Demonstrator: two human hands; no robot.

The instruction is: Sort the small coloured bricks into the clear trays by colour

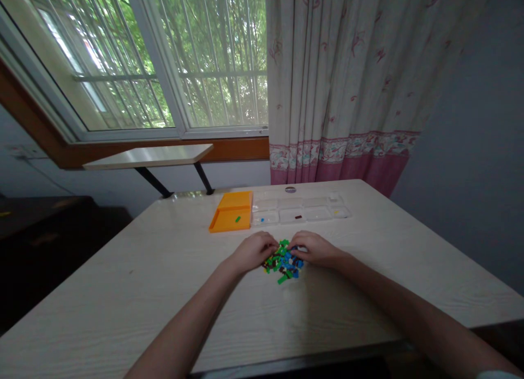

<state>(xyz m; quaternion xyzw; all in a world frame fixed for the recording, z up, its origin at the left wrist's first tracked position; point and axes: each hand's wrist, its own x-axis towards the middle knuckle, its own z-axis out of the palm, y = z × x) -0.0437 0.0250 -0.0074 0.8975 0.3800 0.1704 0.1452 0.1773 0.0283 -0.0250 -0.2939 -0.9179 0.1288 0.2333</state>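
Observation:
A small heap of mixed toy building bricks point(284, 262), green, blue, yellow, white and dark brown, lies on the table between my two hands. My left hand point(257, 251) touches the heap's left edge, its fingers curled together over the bricks. At the upper right edge, my right hand point(313, 248) has its thumb and fingers closed in among blue bricks. Whatever sits between the fingertips of either hand is too small to make out. Beyond the hands, an orange case point(231, 220) lies opened flat with one green brick point(238, 219) in it.
A clear compartment tray point(311, 220) adjoins the orange case, holding a blue piece point(262, 220), a dark brown piece point(298, 217) and a yellow piece point(336, 211). Behind it lies a small dark oval object point(290, 190). A raised shelf point(151, 156) stands at the table's back left.

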